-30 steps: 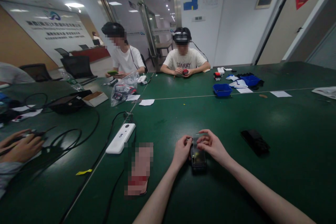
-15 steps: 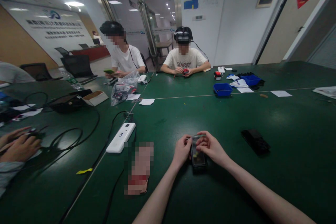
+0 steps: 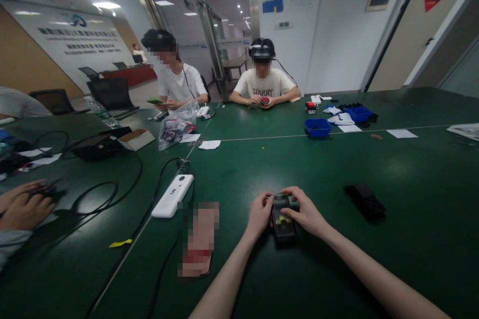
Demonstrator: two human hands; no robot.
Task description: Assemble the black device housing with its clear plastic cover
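A small black box-like device (image 3: 283,222) with a clear top and something yellow inside rests on the green table (image 3: 322,174) just in front of me. My left hand (image 3: 259,214) grips its left side with curled fingers. My right hand (image 3: 305,212) is closed over its right side and upper end, fingers pressed on the top.
A black flat object (image 3: 364,202) lies to the right. A white power bank (image 3: 172,196) with cables and a blurred card (image 3: 198,239) lie to the left. Blue bins (image 3: 317,127) and papers sit farther back. Two people sit across the table; another person's hands (image 3: 20,204) are at far left.
A clear cover that my right hand held lifted above the device has come down onto it. My right hand's fingers now press on top. My left hand kept its place.
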